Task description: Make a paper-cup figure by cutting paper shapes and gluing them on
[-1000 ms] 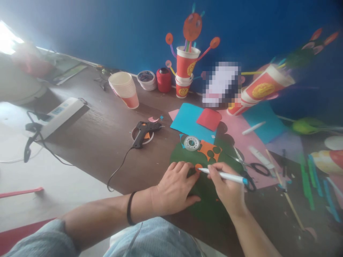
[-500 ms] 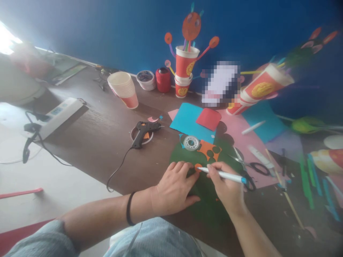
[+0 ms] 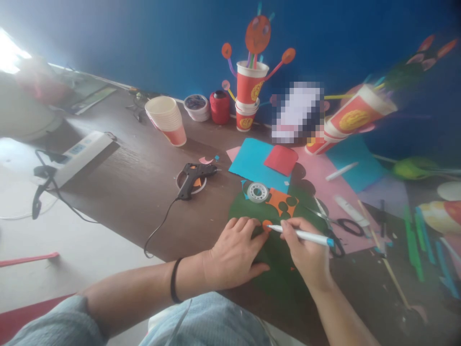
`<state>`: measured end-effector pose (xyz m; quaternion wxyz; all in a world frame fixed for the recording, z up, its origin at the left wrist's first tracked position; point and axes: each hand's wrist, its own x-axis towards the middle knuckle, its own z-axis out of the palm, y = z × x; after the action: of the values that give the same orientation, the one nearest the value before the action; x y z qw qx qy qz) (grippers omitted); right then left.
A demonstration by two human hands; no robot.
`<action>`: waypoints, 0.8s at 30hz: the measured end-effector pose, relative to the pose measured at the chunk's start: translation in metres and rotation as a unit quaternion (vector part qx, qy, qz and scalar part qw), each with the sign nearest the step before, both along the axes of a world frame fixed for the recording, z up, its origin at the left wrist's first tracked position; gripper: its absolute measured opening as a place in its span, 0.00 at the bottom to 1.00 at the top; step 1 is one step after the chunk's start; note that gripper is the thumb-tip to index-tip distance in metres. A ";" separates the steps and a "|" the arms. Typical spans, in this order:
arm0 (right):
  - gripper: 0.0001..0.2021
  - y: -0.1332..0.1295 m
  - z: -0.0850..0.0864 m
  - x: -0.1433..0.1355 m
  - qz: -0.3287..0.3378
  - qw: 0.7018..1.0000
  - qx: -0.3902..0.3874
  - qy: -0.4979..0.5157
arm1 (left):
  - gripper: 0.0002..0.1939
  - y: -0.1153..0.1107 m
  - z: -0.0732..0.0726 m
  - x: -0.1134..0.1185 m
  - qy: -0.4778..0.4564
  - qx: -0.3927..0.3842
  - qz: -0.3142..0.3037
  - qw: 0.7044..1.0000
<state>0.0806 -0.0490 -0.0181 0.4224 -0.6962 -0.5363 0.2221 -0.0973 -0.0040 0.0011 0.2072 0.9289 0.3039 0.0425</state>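
Note:
My right hand (image 3: 308, 250) is closed round a white marker (image 3: 306, 235) with a blue end, its tip on a small orange paper circle (image 3: 267, 225). My left hand (image 3: 236, 252) lies palm down on green paper (image 3: 277, 269), fingertips at the circle's left edge and thumb stretched apart. Just beyond them are a white tape roll (image 3: 258, 192) and an orange paper scrap (image 3: 283, 202) with round holes. Scissors (image 3: 347, 227) with black handles lie right of the marker.
A black glue gun (image 3: 190, 179) rests on a tape ring, its cord trailing toward me. Stacked paper cups (image 3: 166, 121), a red thread spool (image 3: 219, 107) and cup figures (image 3: 251, 84) stand farther back. A power strip (image 3: 84, 156) is at left.
The marker tip has shifted very slightly on the orange circle along with my right hand. The whole view has moved a little; my left hand stays in place.

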 end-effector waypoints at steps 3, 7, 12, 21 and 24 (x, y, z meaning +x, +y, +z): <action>0.10 -0.001 -0.001 0.001 -0.003 1.000 0.002 -0.005 | 0.31 0.000 0.000 0.000 0.001 -0.001 -0.004 1.000; 0.11 -0.001 -0.002 0.002 -0.004 1.000 -0.002 -0.013 | 0.31 0.000 -0.001 0.000 0.004 0.000 -0.004 1.000; 0.11 0.000 -0.003 0.002 -0.004 1.000 0.001 -0.014 | 0.31 0.000 0.000 0.000 0.002 -0.002 -0.002 1.000; 0.13 -0.004 0.004 0.001 -0.073 0.995 0.057 0.038 | 0.31 0.000 -0.001 0.000 0.000 -0.002 -0.001 1.000; 0.12 -0.005 0.003 0.004 -0.120 0.985 0.107 0.059 | 0.31 0.000 -0.002 -0.001 0.000 0.005 0.000 1.000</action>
<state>0.0844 -0.0544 -0.0151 0.5492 -0.6917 -0.4437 0.1519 -0.0984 -0.0042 -0.0012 0.2023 0.9300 0.3036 0.0440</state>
